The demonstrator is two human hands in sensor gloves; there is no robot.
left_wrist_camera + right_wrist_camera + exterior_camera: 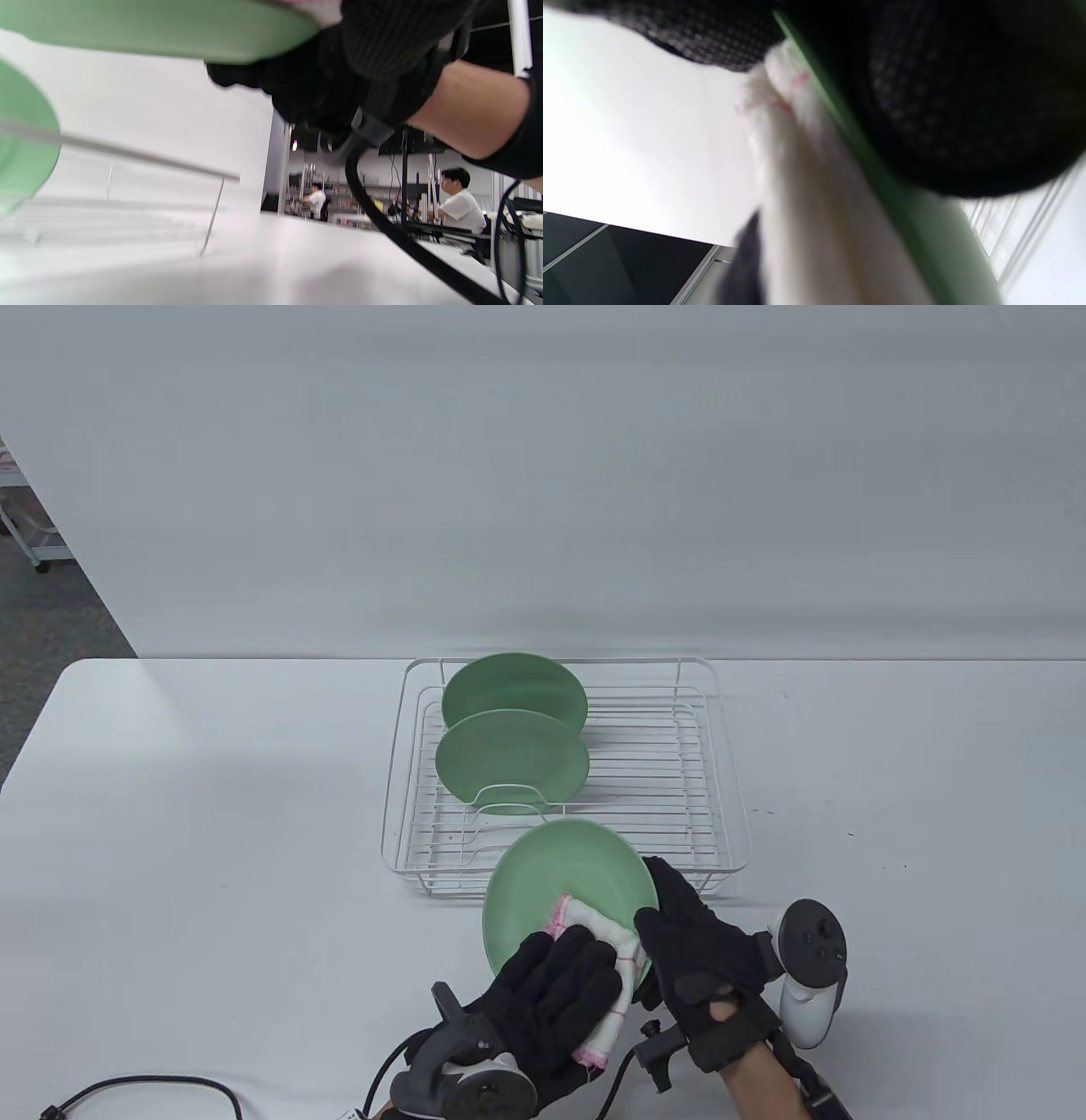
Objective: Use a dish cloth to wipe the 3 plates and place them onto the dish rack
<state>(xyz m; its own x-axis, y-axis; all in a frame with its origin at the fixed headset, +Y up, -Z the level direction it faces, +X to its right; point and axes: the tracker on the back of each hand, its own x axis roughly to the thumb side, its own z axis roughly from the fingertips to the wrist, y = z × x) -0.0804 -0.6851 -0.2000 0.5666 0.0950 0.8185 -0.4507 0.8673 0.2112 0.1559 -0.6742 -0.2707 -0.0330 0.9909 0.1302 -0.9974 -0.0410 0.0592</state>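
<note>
Cloth [607, 963] gets pinched by the left hand [556, 993] while the plate [564, 882] is gripped at 3 o'clock by the right hand [700, 954]; rim's probably best wiped too.

No text, label, brand, number or sign can be read in any of the three views.
</note>
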